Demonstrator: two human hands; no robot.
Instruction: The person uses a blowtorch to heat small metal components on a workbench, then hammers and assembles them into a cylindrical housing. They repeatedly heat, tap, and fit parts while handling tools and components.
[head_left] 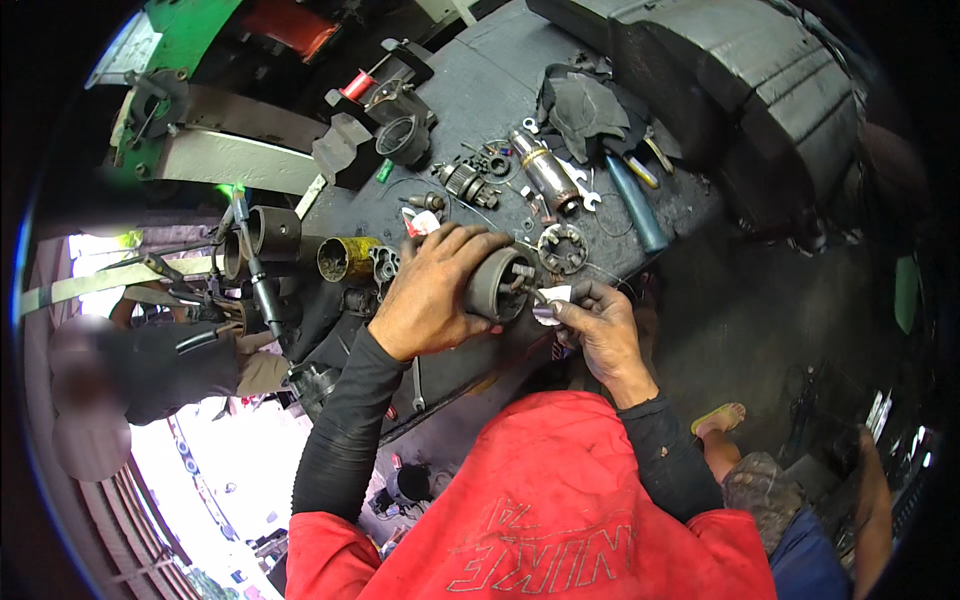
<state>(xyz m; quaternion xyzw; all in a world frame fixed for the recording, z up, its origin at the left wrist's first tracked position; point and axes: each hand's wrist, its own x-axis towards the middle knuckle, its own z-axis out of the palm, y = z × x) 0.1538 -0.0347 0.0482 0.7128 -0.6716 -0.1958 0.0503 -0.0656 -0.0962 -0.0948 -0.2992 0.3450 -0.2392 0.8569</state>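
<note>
My left hand (428, 292) is wrapped round a dark cylindrical metal housing (487, 290), tilted so its open end faces right. Inside that end, stubby metal pieces show. At the opening, my right hand (608, 335) pinches a small whitish folded piece, like paper or sandpaper (549, 305), against a part at the rim. Just beyond my fingers lies a round ring with brush-like blocks (562, 248). Farther back on the bench are a motor armature (545, 172), a geared drive piece (466, 186) and an open-ended wrench (590, 195).
The dark bench (480, 75) also carries a teal cylinder (635, 205), a dark cloth (590, 110), a black cup-shaped casing (402, 140) and a yellow can (345, 259). A vise-like green fixture (150, 115) stands left. Other people are at far left and lower right.
</note>
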